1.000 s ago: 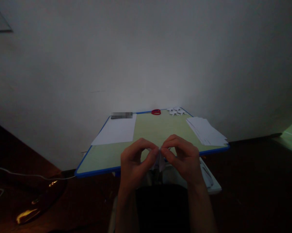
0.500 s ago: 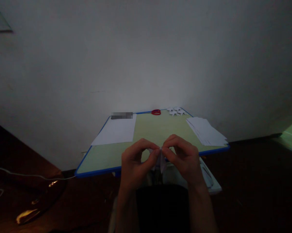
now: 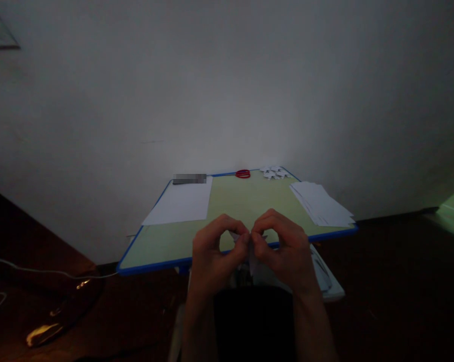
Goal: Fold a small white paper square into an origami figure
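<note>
I can see a person's left hand (image 3: 214, 249) and right hand (image 3: 286, 246) close together at 6 o'clock, by the near edge of the pale green surface (image 3: 245, 196). Both hands are pinching one small bit of folded white paper (image 3: 252, 259), thumbs and pointing fingers nearly touching. The paper is up in the air between them, and part of it hangs down below the fingertips. At 9 o'clock a big white sheet (image 3: 185, 206) lies flat, and a dark thing (image 3: 178, 182), partly blurred, sits at its far end, at 10 o'clock. Red-handled scissors (image 3: 243, 177) lie at 12, pointy folded paper shapes (image 3: 275, 174) sit at 1, and a messy paper stack (image 3: 325, 203) is at 3.
</note>
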A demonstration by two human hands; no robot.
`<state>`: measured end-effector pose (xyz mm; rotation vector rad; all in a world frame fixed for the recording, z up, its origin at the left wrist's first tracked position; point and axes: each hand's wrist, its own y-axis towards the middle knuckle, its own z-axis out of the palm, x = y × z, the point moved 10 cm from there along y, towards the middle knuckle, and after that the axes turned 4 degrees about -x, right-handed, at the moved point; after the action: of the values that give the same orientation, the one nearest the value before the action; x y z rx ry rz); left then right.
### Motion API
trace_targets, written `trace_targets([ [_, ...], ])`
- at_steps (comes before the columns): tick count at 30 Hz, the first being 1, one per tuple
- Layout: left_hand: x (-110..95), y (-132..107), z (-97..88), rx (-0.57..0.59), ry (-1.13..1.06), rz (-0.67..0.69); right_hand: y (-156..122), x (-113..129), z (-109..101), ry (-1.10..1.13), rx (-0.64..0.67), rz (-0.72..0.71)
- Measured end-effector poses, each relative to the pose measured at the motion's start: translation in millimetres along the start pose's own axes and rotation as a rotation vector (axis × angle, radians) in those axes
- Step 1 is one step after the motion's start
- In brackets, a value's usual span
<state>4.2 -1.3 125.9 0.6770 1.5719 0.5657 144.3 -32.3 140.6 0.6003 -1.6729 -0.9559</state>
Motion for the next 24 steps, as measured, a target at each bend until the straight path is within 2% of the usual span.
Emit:
trace_targets([
  [5, 5, 2, -4.7, -0.051, -0.064, -0.052, 0, -4, 2, 0.050, 0.009, 0.023],
  [11, 6, 2, -5.7, -0.055, -0.064, -0.066, -2, -12, 3, 0.131, -0.003, 0.061],
  [17, 10, 1, -4.4, -0.042, -0.039, -0.119, -1, -12, 2, 0.077, -0.002, 0.041],
  [24, 9, 1, -13.2, -0.069, 0.055, -0.050, 0, -10, 6, -0.001, 0.080, 0.014],
])
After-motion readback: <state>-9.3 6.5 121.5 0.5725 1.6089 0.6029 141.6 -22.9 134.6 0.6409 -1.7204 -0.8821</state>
